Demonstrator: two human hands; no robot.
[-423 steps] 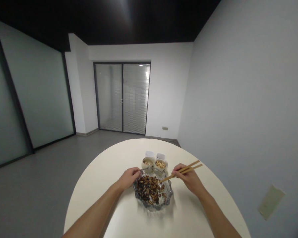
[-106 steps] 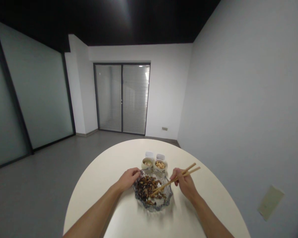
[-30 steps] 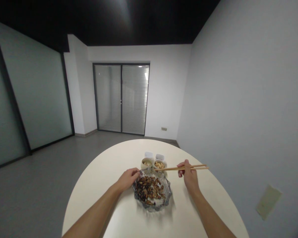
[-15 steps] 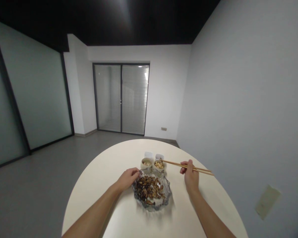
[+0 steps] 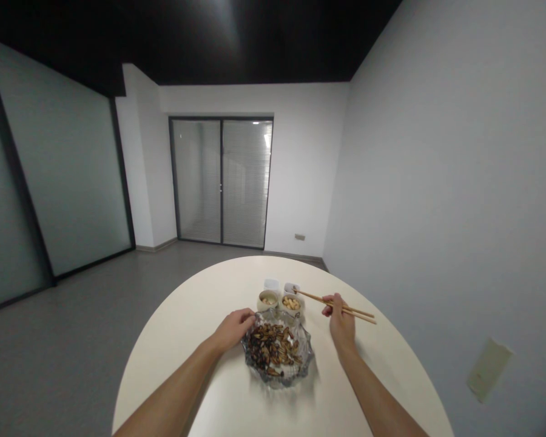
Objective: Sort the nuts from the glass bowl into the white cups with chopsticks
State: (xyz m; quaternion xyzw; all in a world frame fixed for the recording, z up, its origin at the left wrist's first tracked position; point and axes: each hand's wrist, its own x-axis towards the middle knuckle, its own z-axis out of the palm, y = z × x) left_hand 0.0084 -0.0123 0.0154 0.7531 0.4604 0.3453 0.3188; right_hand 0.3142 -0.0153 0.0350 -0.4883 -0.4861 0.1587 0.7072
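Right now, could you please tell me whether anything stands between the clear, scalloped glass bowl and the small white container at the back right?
Yes: the round cream bowl of pale tan pieces stands between the glass bowl and the white container. The wooden chopsticks in the right hand slant toward the container from the right.

Black ceiling [image 5: 173, 42] with a soft streak of light [image 5: 221, 27], above a white back wall [image 5: 307, 164] and a white right wall [image 5: 446, 164]. Left: dark-framed frosted-glass partition [image 5: 68, 164] beside a white pillar [image 5: 138, 158]. Centre: two-pane glazing [image 5: 199, 182] with horizontal blinds [image 5: 246, 194]. Low on the back wall, a small wall plate [image 5: 299, 237]; on the right wall, a pale rectangular patch [image 5: 489, 369]. Grey floor [image 5: 82, 340], edged by skirting board [image 5: 158, 244]. Foreground: round cream surface [image 5: 255, 419].
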